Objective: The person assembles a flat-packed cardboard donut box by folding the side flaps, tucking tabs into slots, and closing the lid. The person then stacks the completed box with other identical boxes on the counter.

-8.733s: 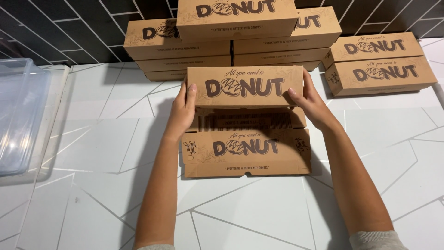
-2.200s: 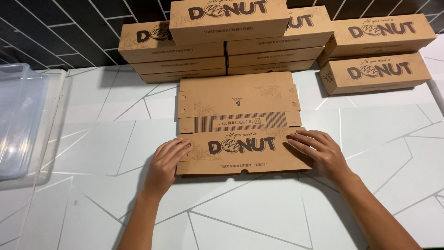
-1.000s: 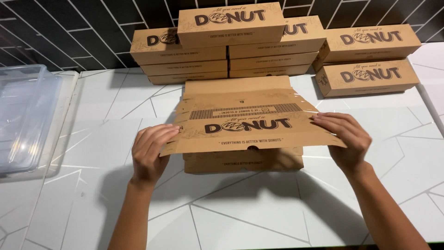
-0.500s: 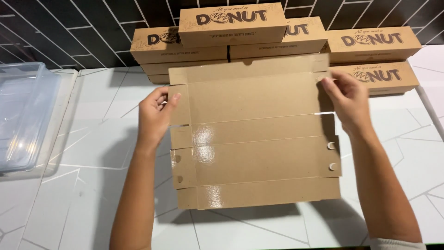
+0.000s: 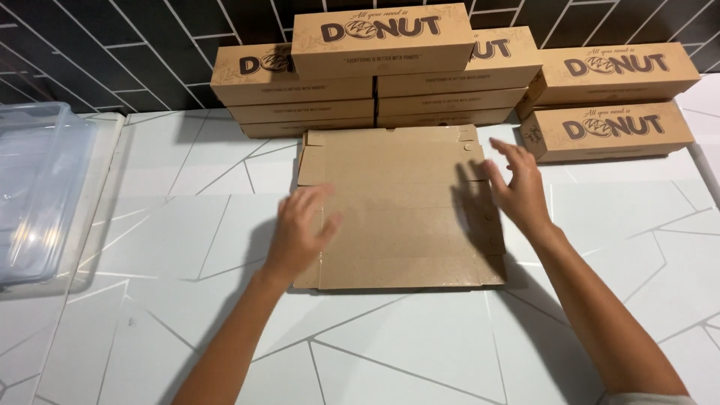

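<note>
Lying flat on the white counter (image 5: 187, 225), plain side up, the unfolded cardboard box (image 5: 401, 210) sits just near of the stacked boxes (image 5: 382, 67). The left hand (image 5: 300, 232) and right hand (image 5: 517, 191) hover at its side edges, fingers spread apart, gripping nothing.

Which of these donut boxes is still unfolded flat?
The plain brown cardboard box blank lying between the left hand and right hand; the printed boxes stacked behind are all folded shut.
</note>
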